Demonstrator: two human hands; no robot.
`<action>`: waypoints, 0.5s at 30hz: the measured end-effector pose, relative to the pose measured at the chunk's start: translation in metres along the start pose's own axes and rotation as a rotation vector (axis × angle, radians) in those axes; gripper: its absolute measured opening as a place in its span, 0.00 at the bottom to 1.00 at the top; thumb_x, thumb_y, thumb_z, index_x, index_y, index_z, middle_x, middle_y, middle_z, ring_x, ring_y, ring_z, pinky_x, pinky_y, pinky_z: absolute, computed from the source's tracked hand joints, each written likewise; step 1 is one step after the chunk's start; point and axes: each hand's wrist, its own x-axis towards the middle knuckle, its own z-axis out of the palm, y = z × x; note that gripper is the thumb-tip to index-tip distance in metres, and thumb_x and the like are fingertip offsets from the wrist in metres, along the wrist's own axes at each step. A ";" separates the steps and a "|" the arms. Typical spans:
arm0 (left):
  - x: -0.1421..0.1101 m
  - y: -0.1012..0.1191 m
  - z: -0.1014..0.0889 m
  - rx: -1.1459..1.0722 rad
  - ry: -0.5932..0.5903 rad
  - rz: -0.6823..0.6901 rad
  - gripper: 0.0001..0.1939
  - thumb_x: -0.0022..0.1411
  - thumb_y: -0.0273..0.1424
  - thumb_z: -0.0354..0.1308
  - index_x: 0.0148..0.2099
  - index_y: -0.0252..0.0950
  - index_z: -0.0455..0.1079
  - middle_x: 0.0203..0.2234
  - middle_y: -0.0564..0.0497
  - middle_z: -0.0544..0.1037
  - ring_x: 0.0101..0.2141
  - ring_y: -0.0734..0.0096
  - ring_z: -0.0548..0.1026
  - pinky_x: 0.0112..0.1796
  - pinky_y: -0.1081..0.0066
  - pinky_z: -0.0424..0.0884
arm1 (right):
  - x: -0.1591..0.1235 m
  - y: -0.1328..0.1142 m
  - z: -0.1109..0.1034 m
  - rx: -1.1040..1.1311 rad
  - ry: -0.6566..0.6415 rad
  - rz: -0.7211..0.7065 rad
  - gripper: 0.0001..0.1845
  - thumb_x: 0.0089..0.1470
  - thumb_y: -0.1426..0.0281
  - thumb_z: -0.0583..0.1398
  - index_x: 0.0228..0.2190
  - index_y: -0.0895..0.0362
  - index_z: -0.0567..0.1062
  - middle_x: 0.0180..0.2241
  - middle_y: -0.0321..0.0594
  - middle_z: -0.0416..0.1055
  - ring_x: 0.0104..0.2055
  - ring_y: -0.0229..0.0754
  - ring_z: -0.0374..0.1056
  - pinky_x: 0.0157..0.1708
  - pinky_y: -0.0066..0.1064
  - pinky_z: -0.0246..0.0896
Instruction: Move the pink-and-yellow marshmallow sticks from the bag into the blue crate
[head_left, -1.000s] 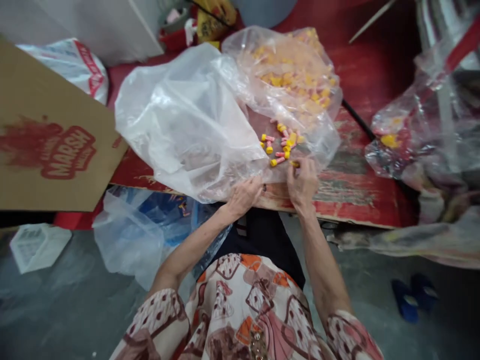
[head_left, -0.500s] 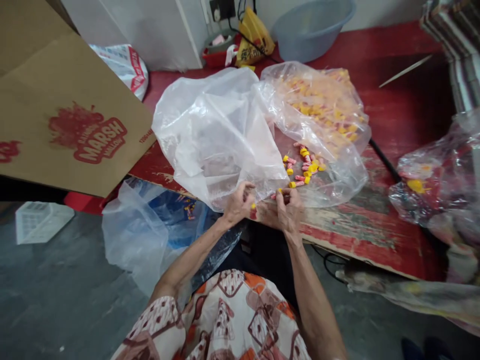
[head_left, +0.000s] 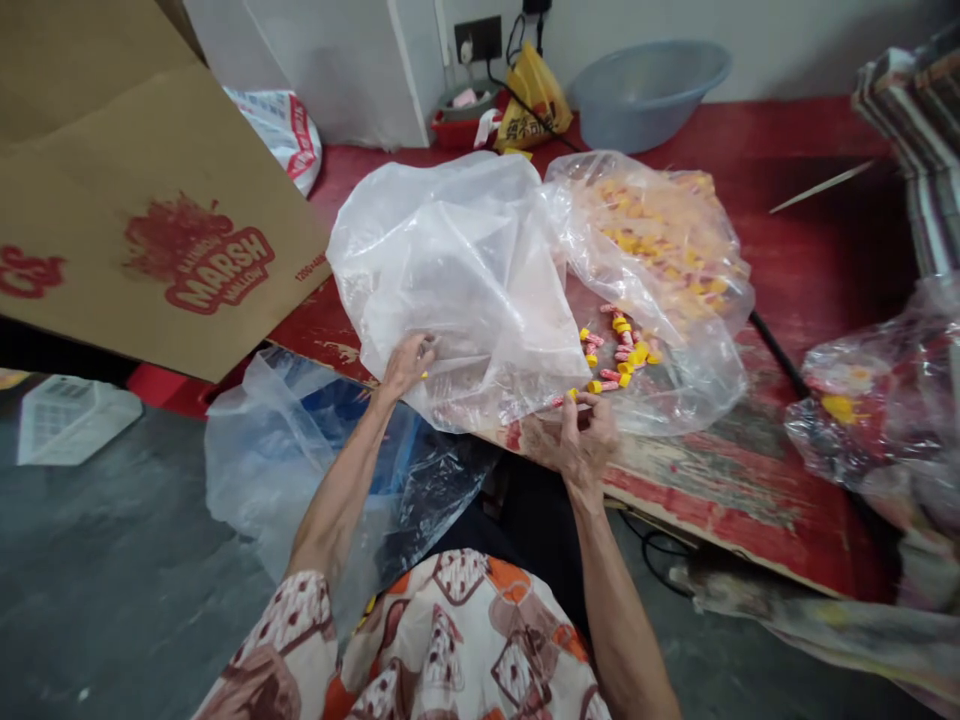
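Note:
My left hand [head_left: 409,366] is at the left front of the cloudy plastic bag [head_left: 465,290]. Its fingers are closed, and a small yellow end shows by the fingertips, that of a yellow-capped tube mostly hidden. My right hand [head_left: 589,438] is at the table's front edge, with thumb and fingers pinched on a small pink tube with a yellow cap [head_left: 572,395]. Just beyond it, several loose yellow-capped tubes [head_left: 611,378] lie on clear plastic. A clear bag [head_left: 660,240] full of the same tubes lies behind them.
The red table [head_left: 795,270] has a worn front edge. Below it, left, hangs an open plastic bag [head_left: 262,450] with blue inside. A cardboard box [head_left: 150,180] stands at the left. A grey-blue basin [head_left: 645,95] is at the back, and wrapped items [head_left: 847,390] lie at the right.
My left hand has moved left, away from my right hand, along the front of the cloudy bag. My right hand stays by the loose tubes. The view has shifted slightly.

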 end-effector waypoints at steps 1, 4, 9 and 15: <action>-0.005 0.003 0.000 -0.067 0.004 0.020 0.12 0.63 0.28 0.65 0.49 0.37 0.78 0.40 0.48 0.81 0.39 0.63 0.77 0.49 0.65 0.73 | -0.002 -0.001 0.001 -0.014 -0.014 -0.025 0.28 0.69 0.42 0.53 0.38 0.53 0.76 0.33 0.43 0.79 0.30 0.45 0.69 0.39 0.39 0.67; -0.025 0.019 0.005 -0.236 -0.013 0.069 0.18 0.64 0.37 0.68 0.54 0.38 0.81 0.41 0.49 0.83 0.36 0.66 0.75 0.43 0.69 0.73 | -0.004 -0.007 0.002 -0.023 -0.118 -0.047 0.28 0.70 0.42 0.52 0.37 0.52 0.76 0.35 0.43 0.79 0.33 0.46 0.71 0.40 0.39 0.66; -0.060 0.059 0.025 -0.391 -0.234 0.133 0.22 0.62 0.45 0.71 0.54 0.40 0.85 0.36 0.50 0.83 0.35 0.66 0.74 0.40 0.69 0.72 | -0.002 -0.035 0.013 0.210 0.005 0.139 0.27 0.69 0.42 0.57 0.38 0.53 0.75 0.29 0.35 0.72 0.29 0.42 0.65 0.34 0.34 0.64; -0.082 0.092 0.050 -0.551 -0.342 0.076 0.22 0.61 0.47 0.72 0.52 0.38 0.83 0.32 0.53 0.78 0.30 0.72 0.70 0.34 0.72 0.67 | -0.013 -0.055 0.028 0.404 -0.047 0.205 0.26 0.67 0.42 0.60 0.38 0.53 0.75 0.34 0.37 0.75 0.33 0.40 0.66 0.37 0.32 0.66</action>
